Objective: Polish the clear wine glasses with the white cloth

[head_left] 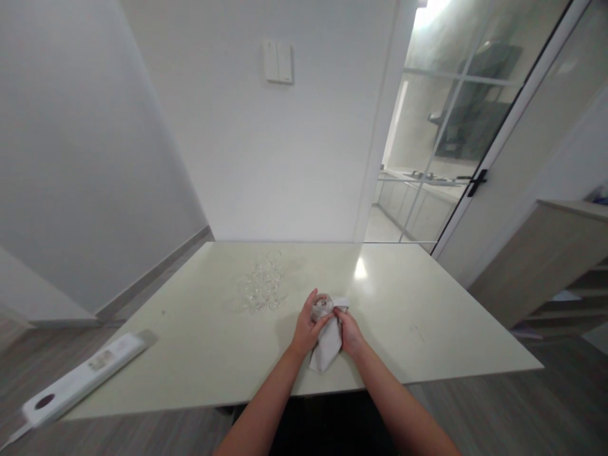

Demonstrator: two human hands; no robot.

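Note:
Near the front of the pale table (209, 354), my left hand (305, 326) is wrapped round a clear drinking glass (323, 305), whose round rim faces up toward me. My right hand (350, 330) pinches a light grey cloth (327, 347) against the right side of the glass. The cloth's loose end hangs down between my two wrists. To the left of my hands, a cluster of several clear glasses (265, 285) stands close together on the table.
A long white power strip (85, 380) with a cord lies across the table's front left corner. Behind the table rises a white wall with a switch plate (278, 62). A glass door (427, 126) and a wooden shelf unit (551, 259) are at the right.

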